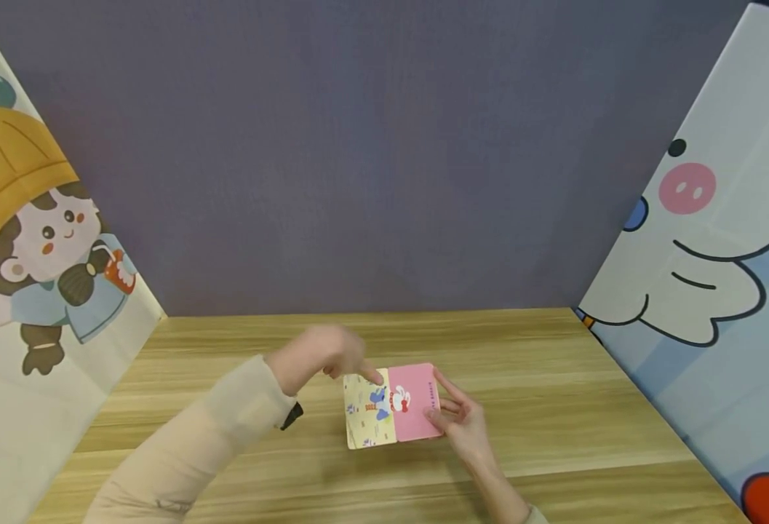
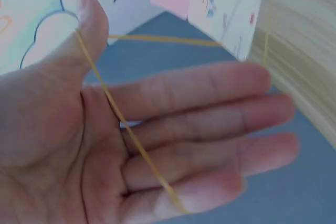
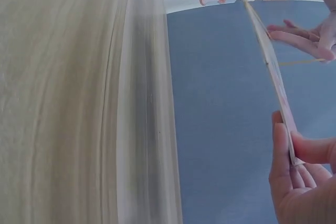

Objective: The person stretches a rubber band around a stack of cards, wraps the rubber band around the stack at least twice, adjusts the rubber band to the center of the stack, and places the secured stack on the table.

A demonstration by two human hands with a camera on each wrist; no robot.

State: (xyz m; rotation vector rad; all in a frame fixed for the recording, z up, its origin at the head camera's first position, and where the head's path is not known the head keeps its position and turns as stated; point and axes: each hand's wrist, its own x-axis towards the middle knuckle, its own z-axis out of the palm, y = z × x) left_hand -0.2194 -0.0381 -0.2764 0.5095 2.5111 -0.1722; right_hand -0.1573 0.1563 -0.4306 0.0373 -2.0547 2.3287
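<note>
A small booklet, one half pink with a white rabbit and the other pale yellow with small pictures, is held up over the wooden table. My right hand pinches its pink edge, thumb on the near face and fingers behind. By the yellow half's upper edge is my left hand, index finger pointing down at it. In the left wrist view, a thin yellow rubber band stretches across the palm from thumb to little finger, the fingers held straight. Another strand runs toward the booklet; where it loops there is hidden.
The wood-grain table ends at a dark grey-blue panel behind. Side walls carry cartoons: a child in a yellow hat on the left and a white pig-nosed figure on the right.
</note>
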